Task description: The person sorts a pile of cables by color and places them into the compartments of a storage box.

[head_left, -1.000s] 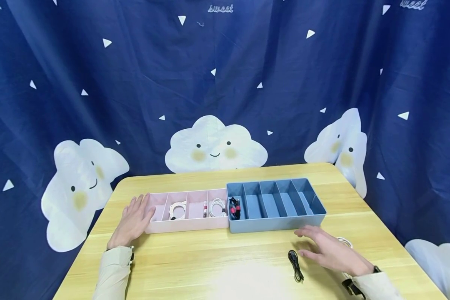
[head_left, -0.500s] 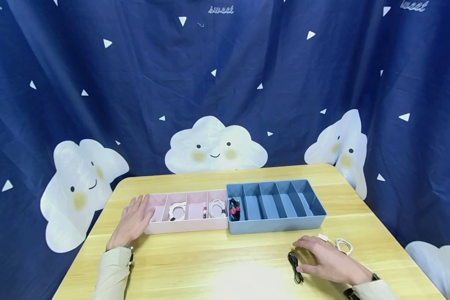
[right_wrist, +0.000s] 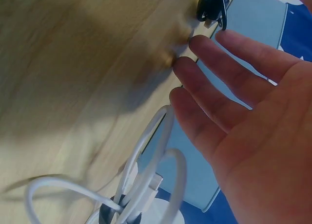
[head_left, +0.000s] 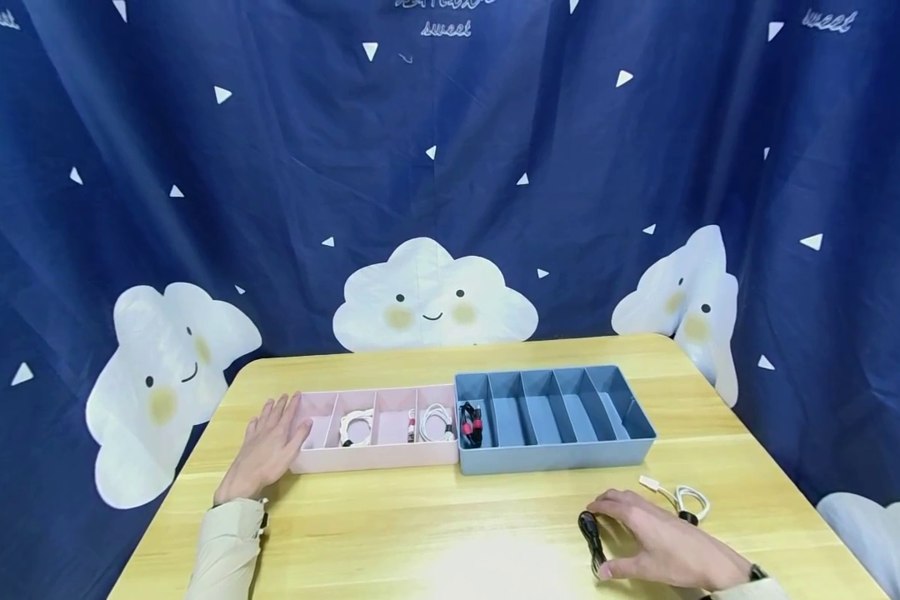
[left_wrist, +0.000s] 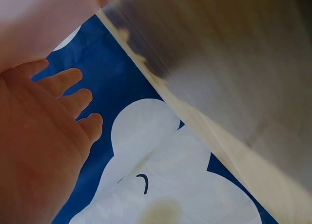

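Observation:
My left hand [head_left: 264, 448] lies against the left end of a pink compartment box [head_left: 375, 457], fingers extended, as the left wrist view also shows. My right hand [head_left: 667, 542] is at a bundled black cable [head_left: 591, 537] on the table, thumb by its near end and index finger by its far end. In the right wrist view the other fingers [right_wrist: 204, 90] are spread and fairly straight, and the black cable [right_wrist: 213, 5] shows at the index fingertip. Behind this hand lies a white cable [head_left: 692, 500] with a black tie.
A blue compartment box [head_left: 558, 457] adjoins the pink one and has black cables with red ties [head_left: 471, 425] in its left compartment. White cables [head_left: 437, 423] lie in the pink box. The wooden table [head_left: 390, 533] ends at a dark blue curtain [head_left: 292, 167].
My right hand has come down and towards me, its thumb and index finger reaching the black cable's ends. The white cable behind it has come into fuller view. My left hand stays put.

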Available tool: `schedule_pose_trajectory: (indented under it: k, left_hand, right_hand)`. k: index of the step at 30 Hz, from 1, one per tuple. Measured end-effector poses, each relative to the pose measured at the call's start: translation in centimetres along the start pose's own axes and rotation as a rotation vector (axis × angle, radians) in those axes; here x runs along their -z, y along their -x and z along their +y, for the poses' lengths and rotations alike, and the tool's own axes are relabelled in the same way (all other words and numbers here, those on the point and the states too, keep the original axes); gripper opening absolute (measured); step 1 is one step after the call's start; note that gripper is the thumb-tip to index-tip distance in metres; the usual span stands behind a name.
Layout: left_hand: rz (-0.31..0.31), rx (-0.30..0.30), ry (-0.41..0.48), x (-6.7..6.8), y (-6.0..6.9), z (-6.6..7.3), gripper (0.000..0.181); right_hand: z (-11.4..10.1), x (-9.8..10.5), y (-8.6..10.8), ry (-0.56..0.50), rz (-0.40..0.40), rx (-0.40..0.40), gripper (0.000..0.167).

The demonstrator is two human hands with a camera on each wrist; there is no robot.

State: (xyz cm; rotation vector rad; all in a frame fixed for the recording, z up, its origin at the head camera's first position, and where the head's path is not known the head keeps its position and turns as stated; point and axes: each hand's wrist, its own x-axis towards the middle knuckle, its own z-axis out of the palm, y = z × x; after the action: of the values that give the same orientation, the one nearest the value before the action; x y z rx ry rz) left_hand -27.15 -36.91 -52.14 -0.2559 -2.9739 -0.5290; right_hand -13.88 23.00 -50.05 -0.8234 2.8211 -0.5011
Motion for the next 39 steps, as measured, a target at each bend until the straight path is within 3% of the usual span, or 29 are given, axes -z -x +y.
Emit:
schedule_pose_trajectory:
  k: [6, 12, 19, 27, 34, 39]
  left_hand:
    - [0.008, -0.006, 0.009, 0.07, 0.12, 0.15, 0.072]
    - [0.015, -0.004, 0.008, 0.02, 0.17, 0.09, 0.072]
    - [0.012, -0.002, 0.008, -0.09, -0.03, 0.10, 0.073]
    - [0.013, 0.001, 0.000, 0.18, 0.14, 0.46, 0.071]
    - [0.015, 0.007, 0.000, -0.03, 0.10, 0.33, 0.072]
    - [0.028, 0.001, -0.007, -0.11, 0.08, 0.11, 0.070]
  right_hand:
    - [-0.13, -0.09, 0.05, -0.009, -0.027, -0.010, 0.090]
    - [0.03, -0.28, 0.08, -0.025, -0.040, 0.015, 0.089]
    - [0.04, -0.11, 0.10, -0.109, -0.122, -0.055, 0.087]
    - [0.45, -0.11, 0.26, -0.112, -0.111, 0.009, 0.085]
    - [0.78, -0.47, 0.03, -0.052, -0.051, 0.106, 0.082]
    - [0.84, -0.48, -0.30, -0.056, -0.051, 0.126, 0.083]
